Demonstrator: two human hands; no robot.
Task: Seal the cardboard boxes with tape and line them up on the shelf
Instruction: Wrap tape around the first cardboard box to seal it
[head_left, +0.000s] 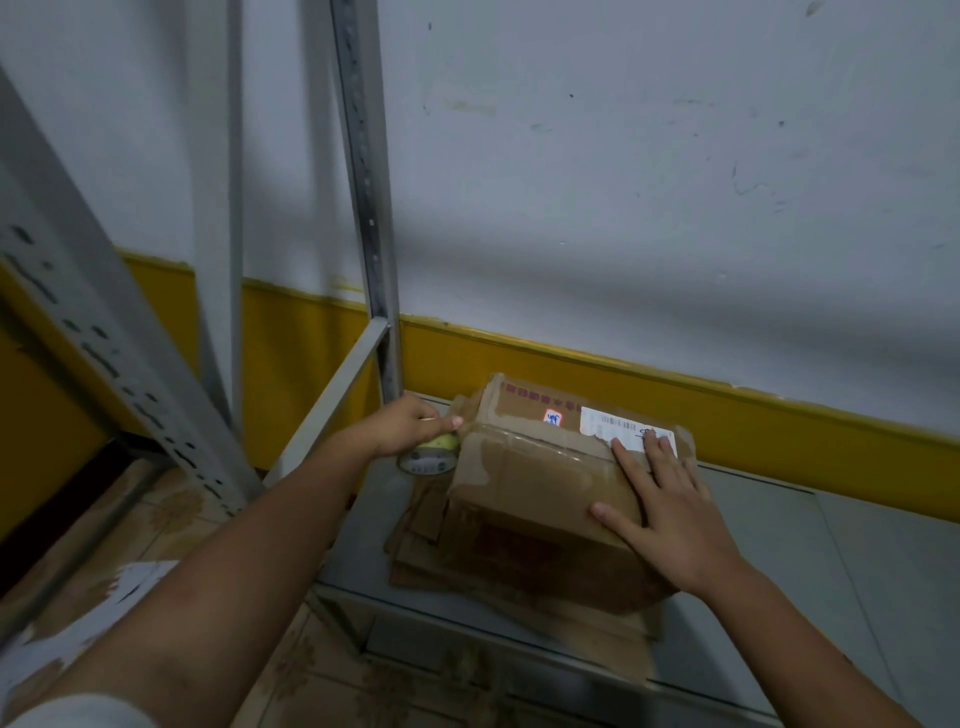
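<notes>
Head view: one cardboard box (540, 467) sits on the grey shelf (779, 519), near its back left corner. It rests on some flattened cardboard (415, 530) that spreads toward the shelf's front edge. The left hand (410, 423) is at the box's left end, fingers (439, 426) curled round a tape roll (428, 457) held right against that end, approx at lid height. The right hand (660, 499) lies flat on the lid toward the right end. Its fingers (626, 453) are straight and spread, tips on the white label (613, 422), thumb along the front top edge. It is pressing, not gripping.

Progress, as a guess: sealing of this box is midway. The flaps look down & closed, and a glossy strip seems to run along the lid's centre seam. Whether that strip is new tape or old I can't tell, esp. w/ the blur. With the roll at the left end, the step in hand is prob. starting or finishing a strip over that end.

Left to do: cut the tape, smooth it down, then set the box in line along the shelf. No other boxes are in view, so there's no row to judge yet. A slotted upright post (363, 182) stands just behind the left hand.
</notes>
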